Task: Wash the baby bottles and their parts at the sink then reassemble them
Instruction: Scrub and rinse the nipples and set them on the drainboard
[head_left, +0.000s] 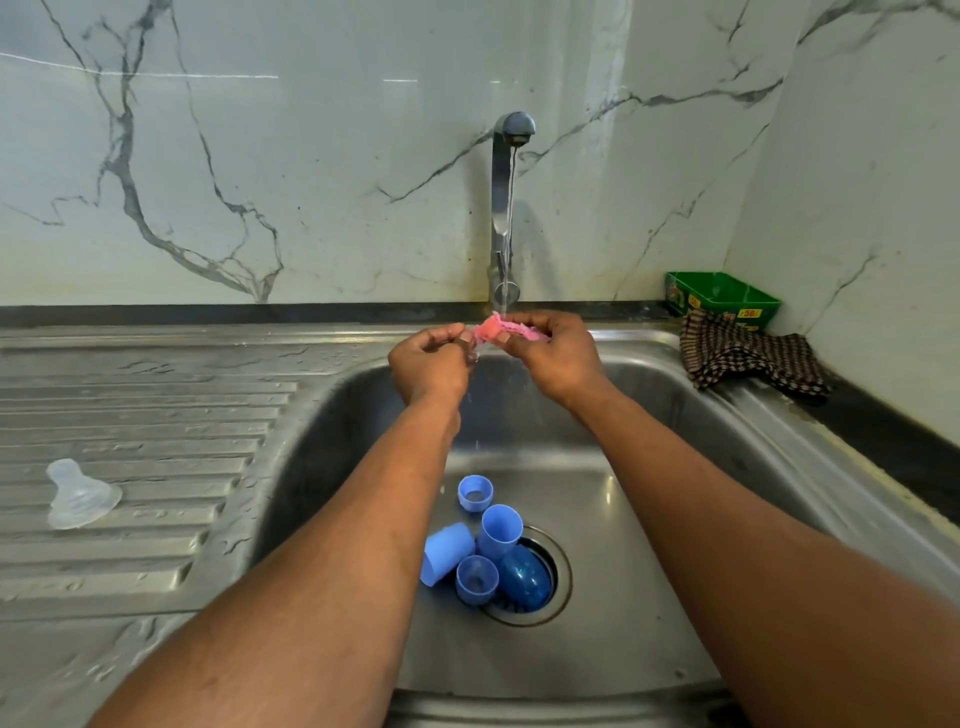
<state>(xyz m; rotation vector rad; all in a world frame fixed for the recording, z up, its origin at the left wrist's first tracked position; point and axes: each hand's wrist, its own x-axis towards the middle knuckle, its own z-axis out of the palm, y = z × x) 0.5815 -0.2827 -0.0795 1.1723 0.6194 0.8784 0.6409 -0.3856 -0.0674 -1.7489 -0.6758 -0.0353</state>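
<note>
**A:** Starting at the left, what have we got done?

**B:** One clear silicone teat (78, 493) lies on the ribbed draining board (156, 395), well apart from everything else. We judge it may be washed already, though we cannot tell for sure.

**A:** And our hands?

**B:** Our left hand (428, 364) has its grip curled, pinching one end of the pink scrubbing cloth (501, 328). Our right hand (558, 353) pinches the other end, fingers closed round it. We hold it under the running stream from the tap (506, 208), above the sink (649, 493).

**A:** So we are only wetting or rinsing the cloth?

**B:** It looks so. The blue bottle parts (483, 551) lie heaped at the drain: caps, collars and a darker blue bottle, all apart.

**A:** To the right?

**B:** A checked cloth (748, 358) and a green box (722, 299) on the table.

**A:** Then most is left.

**B:** Yes: washing the blue pieces, rinsing, and all the reassembly.
</note>
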